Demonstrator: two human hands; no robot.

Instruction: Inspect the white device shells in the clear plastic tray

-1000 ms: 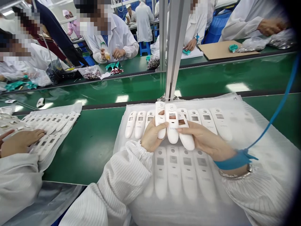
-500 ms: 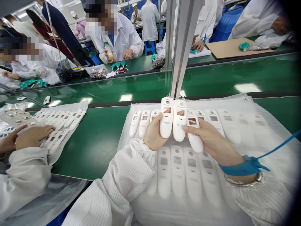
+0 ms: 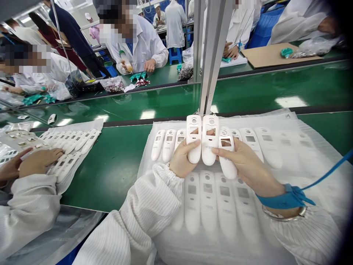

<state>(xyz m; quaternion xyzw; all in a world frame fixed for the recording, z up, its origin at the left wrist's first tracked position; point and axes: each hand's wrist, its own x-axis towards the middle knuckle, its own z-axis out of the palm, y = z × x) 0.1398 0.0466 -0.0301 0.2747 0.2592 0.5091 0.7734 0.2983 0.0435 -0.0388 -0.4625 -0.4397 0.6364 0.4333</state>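
Three white plastic device housings, each with a round hole and a rectangular window, are held up side by side. My left hand (image 3: pixel 180 160) is closed on the left housing (image 3: pixel 194 156), its thumb lying across the front. My right hand (image 3: pixel 246 163) grips the right housing (image 3: pixel 230 171) and its thumb tip presses on the middle housing (image 3: pixel 209 157), which bears blue print. Fingers behind show through the windows. Whether my left fingers also support the middle one is hidden. Below them, several more housings (image 3: pixel 207 206) lie in rows under translucent sheeting (image 3: pixel 146 173).
A co-worker's hands (image 3: pixel 38 160) rest by similar housings (image 3: pixel 62 138) on a sheet at left. A metal post (image 3: pixel 211 66) rises just beyond my hands. A blue wrist strap (image 3: pixel 278 198) with a cord trails right. Other workers sit across the green conveyor (image 3: pixel 171 103).
My left thumb has moved from the left housing's edge onto its front, covering the print. The left and middle housings have shifted slightly left.
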